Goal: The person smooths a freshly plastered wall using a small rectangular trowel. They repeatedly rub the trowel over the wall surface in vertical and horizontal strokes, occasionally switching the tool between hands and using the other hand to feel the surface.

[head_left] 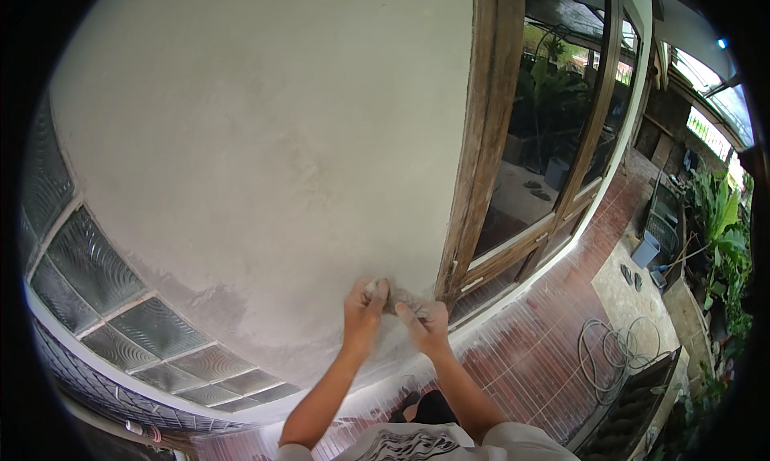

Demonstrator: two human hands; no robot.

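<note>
My left hand (363, 307) and my right hand (427, 323) are raised side by side before a pale wall (337, 132). Pinched between them is a small dusty grey sheet (397, 297), thin and bent; its exact kind is too blurred to tell. Fingers and thumbs of both hands close on its two ends. Darker grey, smudged patches mark the wall, some at its middle and some low down to the left of my hands. A brown wooden door frame (473, 140) stands just right of my right hand.
Patterned glass blocks (156, 326) line the wall's lower left. Red floor tiles (521, 341) dusted with white run right. A coiled hose (613, 353), dark sandals (631, 278), a grey-blue bucket (645, 250) and green plants (722, 212) are along the right side.
</note>
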